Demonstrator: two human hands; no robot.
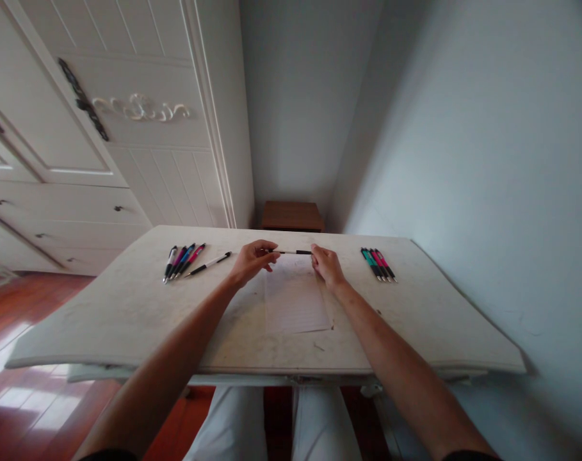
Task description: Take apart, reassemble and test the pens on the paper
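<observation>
A white pen with a black grip (291, 252) is held level between my two hands, over the top of a lined sheet of paper (298, 301). My left hand (255, 261) pinches its left end. Around its right end, by the black grip, the fingers of my right hand (326, 264) are closed. Left of my left hand, a single white and black pen (208, 264) lies at a slant. Beyond it rests a group of several pens (182, 261) in white, purple, blue and pink. Several teal and pink pens (378, 264) lie side by side to the right.
The white table (141, 320) has a worn, marked top. A white wardrobe (151, 115) stands at the left, and a pale wall (487, 160) runs along the right. Behind the table's far edge is a brown wooden piece of furniture (292, 216).
</observation>
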